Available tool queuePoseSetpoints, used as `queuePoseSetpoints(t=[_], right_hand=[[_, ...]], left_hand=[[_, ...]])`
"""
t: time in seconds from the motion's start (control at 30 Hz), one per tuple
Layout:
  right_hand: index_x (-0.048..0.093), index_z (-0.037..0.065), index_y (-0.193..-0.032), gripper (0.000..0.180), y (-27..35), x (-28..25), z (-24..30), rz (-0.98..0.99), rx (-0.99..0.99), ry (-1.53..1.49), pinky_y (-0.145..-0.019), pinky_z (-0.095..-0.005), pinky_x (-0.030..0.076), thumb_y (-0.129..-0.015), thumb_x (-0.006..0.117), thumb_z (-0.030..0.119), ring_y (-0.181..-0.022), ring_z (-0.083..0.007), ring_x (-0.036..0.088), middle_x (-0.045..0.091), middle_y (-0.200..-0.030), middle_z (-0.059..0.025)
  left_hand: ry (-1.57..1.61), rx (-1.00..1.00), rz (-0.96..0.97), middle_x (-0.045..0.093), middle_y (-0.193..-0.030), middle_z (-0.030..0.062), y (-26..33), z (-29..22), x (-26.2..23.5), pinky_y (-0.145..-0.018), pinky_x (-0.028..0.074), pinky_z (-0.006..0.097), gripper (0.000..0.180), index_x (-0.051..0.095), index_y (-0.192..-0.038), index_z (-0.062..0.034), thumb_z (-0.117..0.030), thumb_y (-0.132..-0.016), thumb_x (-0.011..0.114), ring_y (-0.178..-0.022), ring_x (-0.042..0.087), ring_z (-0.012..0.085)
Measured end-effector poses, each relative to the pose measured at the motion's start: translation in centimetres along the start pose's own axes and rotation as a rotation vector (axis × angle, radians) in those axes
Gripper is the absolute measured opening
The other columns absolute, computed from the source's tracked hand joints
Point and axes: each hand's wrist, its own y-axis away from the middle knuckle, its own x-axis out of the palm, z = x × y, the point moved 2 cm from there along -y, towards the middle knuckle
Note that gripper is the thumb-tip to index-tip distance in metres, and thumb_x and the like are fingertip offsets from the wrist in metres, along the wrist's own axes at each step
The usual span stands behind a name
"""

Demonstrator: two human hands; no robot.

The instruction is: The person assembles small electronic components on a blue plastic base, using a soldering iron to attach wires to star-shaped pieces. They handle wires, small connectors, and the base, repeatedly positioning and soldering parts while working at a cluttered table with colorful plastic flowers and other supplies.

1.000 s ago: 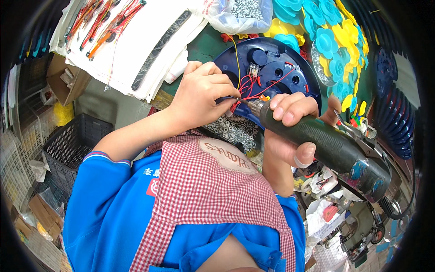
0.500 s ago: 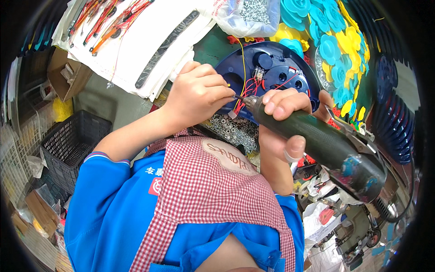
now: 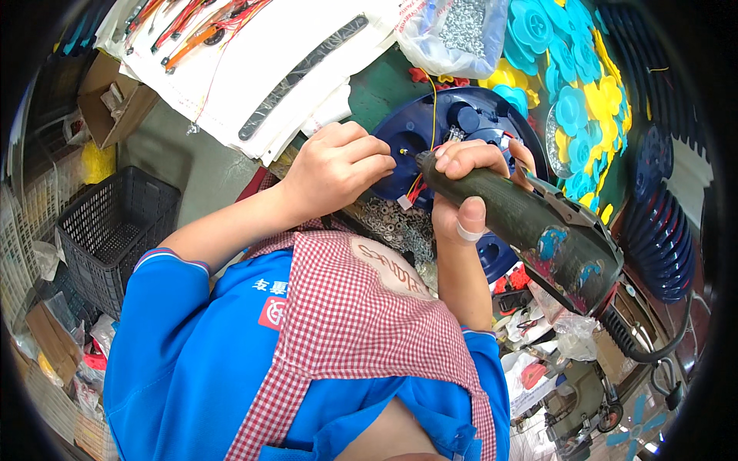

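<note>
My right hand (image 3: 469,180) is wrapped round a dark green electric screwdriver (image 3: 530,230), which lies aslant with its nose to the left. The bit end comes close to the fingertips of my left hand (image 3: 338,169). Those fingers are pinched together, and whatever they hold is hidden. Beneath both hands sits a dark blue round plastic housing (image 3: 396,131). A small yellow-tipped post stands in it beside the bit. Red and yellow wires with a white connector (image 3: 405,202) hang over the near edge of the housing. My right hand and the screwdriver cover part of its inside.
Loose screws and washers (image 3: 392,223) lie nearest me. Behind are a plastic bag of screws (image 3: 465,34) and turquoise and yellow flower-shaped parts (image 3: 573,111). White sheets (image 3: 231,100) at left carry wire bundles. A black crate (image 3: 115,230) stands at the left, blue stacked parts (image 3: 657,246) at the right.
The whole view has shifted slightly. Relative to the housing, the screwdriver has moved left, covering more of the wires. My left hand stays pinched near the bit.
</note>
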Motion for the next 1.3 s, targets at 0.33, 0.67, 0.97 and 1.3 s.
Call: queuePoseSetpoints(t=[0.33, 0.67, 0.97, 1.3], right_hand=[[0.026, -0.001, -0.137, 0.092, -1.0, 0.2, 0.4, -0.022, 0.066, -0.035, -0.072, -0.0375, 0.055, -0.078, 0.082, 0.042, -0.072, -0.0227, 0.062, 0.062, -0.079, -0.0109], [0.03, 0.005, -0.133, 0.077, -0.6, -0.1, -0.6, 0.17, -0.055, 0.049, -0.068, -0.0393, 0.053, -0.083, 0.077, 0.041, -0.071, -0.0231, 0.059, 0.059, -0.079, -0.0111], [0.014, 0.004, -0.152, 0.106, -1.3, 0.2, 0.5, 0.04, 0.095, -0.128, -0.072, -0.0373, 0.052, -0.078, 0.083, 0.038, -0.075, -0.0224, 0.062, 0.063, -0.082, -0.0104], [0.026, 0.013, -0.15, 0.085, -0.5, -1.9, 5.6, 0.085, -0.103, -0.065, -0.071, -0.037, 0.048, -0.087, 0.066, 0.054, -0.074, -0.0195, 0.055, 0.055, -0.083, -0.0075]], left_hand=[[0.134, -0.018, -0.055, 0.071, -0.087, 0.0001, -0.2, 0.6, 0.1, -0.066, 0.049, 0.031, 0.021, 0.071, -0.084, -0.0088, -0.007, -0.066, 0.08, -0.073, 0.059, 0.0179], [0.142, -0.033, -0.102, 0.07, -0.089, 0.0001, -0.4, 1.2, 0.6, -0.067, 0.049, 0.032, 0.022, 0.07, -0.084, -0.0097, -0.003, -0.064, 0.077, -0.075, 0.059, 0.0199], [0.253, -0.186, -0.088, 0.068, -0.082, -0.0005, -0.9, 0.6, 0.8, -0.069, 0.049, 0.033, 0.023, 0.069, -0.085, -0.0101, -0.004, -0.064, 0.076, -0.075, 0.059, 0.0205], [0.17, -0.006, 0.027, 0.064, -0.078, 0.0011, -4.1, -1.9, 1.2, -0.067, 0.046, 0.033, 0.033, 0.067, -0.089, -0.009, 0.0, -0.059, 0.078, -0.075, 0.058, 0.0205]])
